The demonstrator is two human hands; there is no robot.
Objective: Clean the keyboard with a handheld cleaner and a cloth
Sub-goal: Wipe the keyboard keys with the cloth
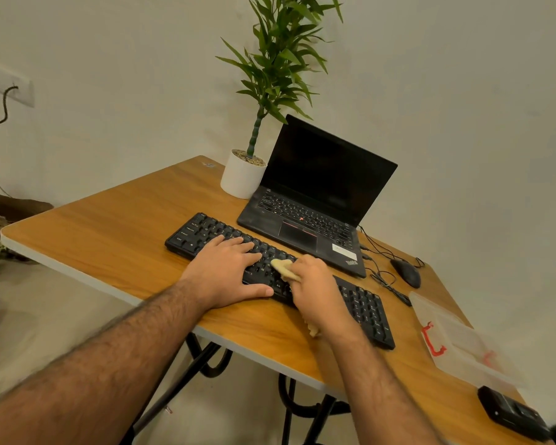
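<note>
The black keyboard (pixel 280 277) lies on the table (pixel 116 232), just in front of the laptop (pixel 315 200). The left hand (pixel 228 271) rests flat on its keys, grip apart; the right hand (pixel 315 290) has its grip clamped on a yellow cloth (pixel 283 268). Hard rubbing could pop a keycap or push the keyboard into the laptop.

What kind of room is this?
Probably a home or office work corner: an open laptop, a separate keyboard and a mouse sit on a wooden desk, with a potted plant by the wall.
</note>
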